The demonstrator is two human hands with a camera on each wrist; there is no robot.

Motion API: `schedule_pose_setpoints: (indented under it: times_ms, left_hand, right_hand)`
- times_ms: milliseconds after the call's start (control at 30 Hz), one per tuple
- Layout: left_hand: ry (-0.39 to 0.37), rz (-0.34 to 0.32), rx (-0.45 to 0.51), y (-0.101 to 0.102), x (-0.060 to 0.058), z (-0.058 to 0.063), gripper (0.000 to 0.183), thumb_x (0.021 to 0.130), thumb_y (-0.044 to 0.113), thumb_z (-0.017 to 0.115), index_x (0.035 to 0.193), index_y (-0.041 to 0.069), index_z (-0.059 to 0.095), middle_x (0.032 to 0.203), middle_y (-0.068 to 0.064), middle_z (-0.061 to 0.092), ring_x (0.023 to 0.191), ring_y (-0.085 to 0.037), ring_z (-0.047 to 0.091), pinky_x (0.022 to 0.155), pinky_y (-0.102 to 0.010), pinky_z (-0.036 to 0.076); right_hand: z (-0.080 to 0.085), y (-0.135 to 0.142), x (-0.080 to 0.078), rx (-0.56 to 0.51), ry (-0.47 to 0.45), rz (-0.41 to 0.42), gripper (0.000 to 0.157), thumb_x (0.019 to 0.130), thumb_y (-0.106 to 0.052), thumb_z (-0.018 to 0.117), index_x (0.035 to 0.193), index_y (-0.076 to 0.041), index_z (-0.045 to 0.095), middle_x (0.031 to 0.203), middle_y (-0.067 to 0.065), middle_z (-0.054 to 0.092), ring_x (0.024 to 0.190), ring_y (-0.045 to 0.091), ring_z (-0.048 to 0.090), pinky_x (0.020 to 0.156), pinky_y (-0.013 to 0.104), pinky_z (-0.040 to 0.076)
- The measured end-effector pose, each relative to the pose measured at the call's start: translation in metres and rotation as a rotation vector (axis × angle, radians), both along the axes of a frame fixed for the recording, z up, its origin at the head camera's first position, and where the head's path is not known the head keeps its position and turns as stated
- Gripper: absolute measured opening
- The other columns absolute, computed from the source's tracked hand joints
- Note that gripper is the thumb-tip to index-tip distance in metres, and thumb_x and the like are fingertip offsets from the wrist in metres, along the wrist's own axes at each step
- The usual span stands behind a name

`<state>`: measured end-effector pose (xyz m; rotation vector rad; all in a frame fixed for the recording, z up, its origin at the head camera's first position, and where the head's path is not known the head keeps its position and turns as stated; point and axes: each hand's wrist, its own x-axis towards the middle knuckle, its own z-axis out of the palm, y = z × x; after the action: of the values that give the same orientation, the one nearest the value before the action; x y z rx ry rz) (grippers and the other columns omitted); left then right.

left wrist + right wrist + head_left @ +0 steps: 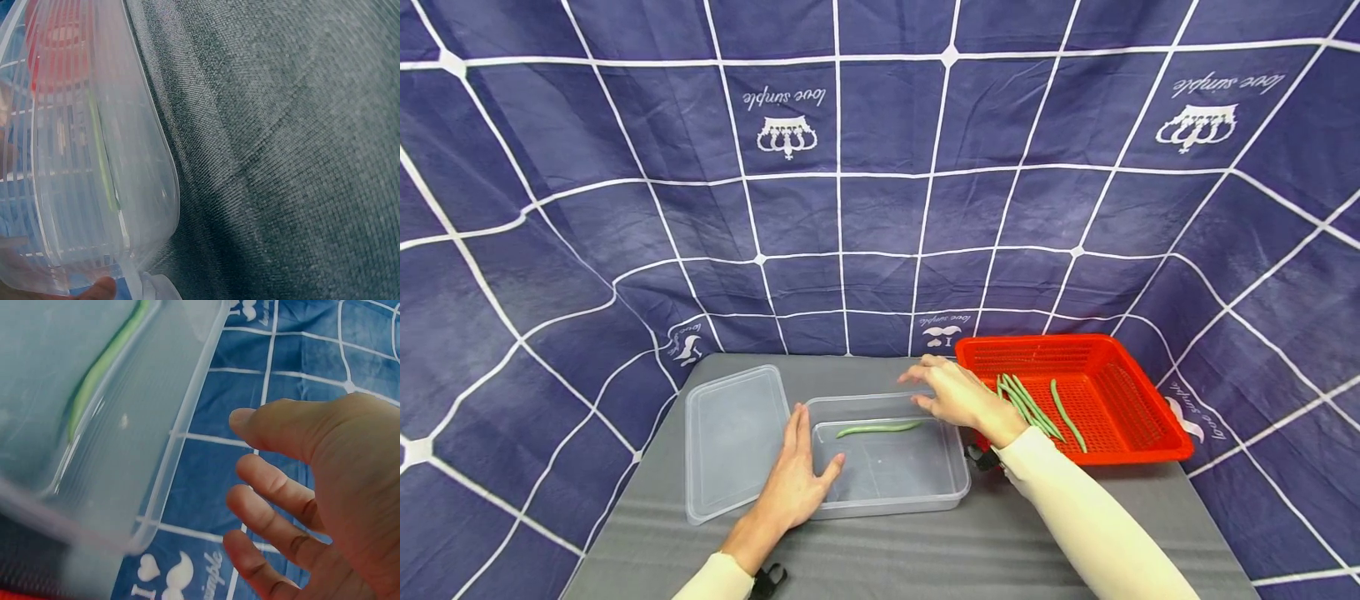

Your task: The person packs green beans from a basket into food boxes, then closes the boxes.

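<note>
A clear plastic container (887,503) stands on the grey table with one green bean (878,428) lying along its far side. My left hand (797,479) rests at the container's left wall, fingers extended and thumb over the rim. Above the container's far right corner is my right hand (953,392), its fingers loosely bent and nothing between them. In the right wrist view that hand (337,487) is apart from the container wall, beside the bean (103,372). Several more green beans (1030,404) lie in a red basket (1138,408) to the right.
A translucent lid (733,442) lies flat at the left, close against the container. Behind the grey table (880,558) hangs a blue cloth (880,217) with white lines, which also rises on both sides. The red basket's left edge is near the right forearm.
</note>
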<state>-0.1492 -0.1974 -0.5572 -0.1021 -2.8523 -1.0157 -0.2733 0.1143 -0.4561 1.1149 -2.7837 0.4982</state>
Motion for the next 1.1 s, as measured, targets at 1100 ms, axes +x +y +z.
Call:
schedule_pose_setpoints:
  times_ms: [1100]
  left_hand:
    - [0.000,-0.005,0.003,-0.002,0.001,-0.001,0.110,0.111,0.044,0.076,0.184,-0.008,0.011,0.194,-0.030,0.012,0.177,-0.052,0.032,0.138,-0.066,0.041]
  right_hand:
    - [-0.018,0.121,-0.016,-0.051,-0.013,-0.178,0.034,0.101,-0.013,0.090,0.134,-0.009,0.085,0.116,0.013,0.079,0.104,0.036,0.079,0.090,0.053,0.066]
